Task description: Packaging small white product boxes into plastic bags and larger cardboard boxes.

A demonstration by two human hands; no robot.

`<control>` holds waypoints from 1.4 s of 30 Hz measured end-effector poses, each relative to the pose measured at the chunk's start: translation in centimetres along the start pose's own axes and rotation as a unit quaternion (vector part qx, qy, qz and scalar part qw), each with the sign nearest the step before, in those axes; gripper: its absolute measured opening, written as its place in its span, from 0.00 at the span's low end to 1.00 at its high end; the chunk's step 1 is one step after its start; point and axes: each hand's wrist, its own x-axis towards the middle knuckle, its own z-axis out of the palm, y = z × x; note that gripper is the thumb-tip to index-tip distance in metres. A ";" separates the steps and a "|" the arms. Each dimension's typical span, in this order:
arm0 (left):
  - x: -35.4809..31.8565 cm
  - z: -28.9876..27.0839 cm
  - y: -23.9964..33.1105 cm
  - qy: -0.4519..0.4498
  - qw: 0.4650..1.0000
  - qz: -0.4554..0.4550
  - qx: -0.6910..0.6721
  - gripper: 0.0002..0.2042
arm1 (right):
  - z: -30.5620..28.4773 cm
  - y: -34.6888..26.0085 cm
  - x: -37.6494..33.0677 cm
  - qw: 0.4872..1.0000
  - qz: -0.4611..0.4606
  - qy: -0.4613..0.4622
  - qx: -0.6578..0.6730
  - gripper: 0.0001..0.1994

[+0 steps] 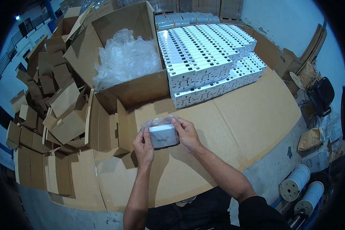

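So I've got the small white box (163, 137) in its clear plastic wrap pinched between both hands: left hand (143, 147) clamped on its left side, right hand (187, 134) wrapped over the right edge and top. It sits above the middle of the flattened cardboard sheet (234, 126). An open carton of plastic bags (124, 57) and stacked white boxes (211, 61) sit toward the sheet's far edge.

Left hand (143, 145), right hand (188, 134), both clasped.
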 end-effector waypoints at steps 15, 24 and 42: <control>1.4 -0.9 -2.5 -0.044 0.919 -0.022 -0.392 0.18 | -0.3 -1.0 -0.1 0.991 -0.040 -0.108 -0.070 0.22; 1.4 -2.6 -2.0 -0.122 0.975 0.002 -0.187 0.13 | -0.6 -1.6 -0.2 0.987 -0.010 -0.125 -0.101 0.18; 1.0 -0.1 -2.5 -0.002 0.947 -0.033 -0.321 0.14 | -0.9 1.1 0.3 0.996 -0.085 -0.018 0.008 0.06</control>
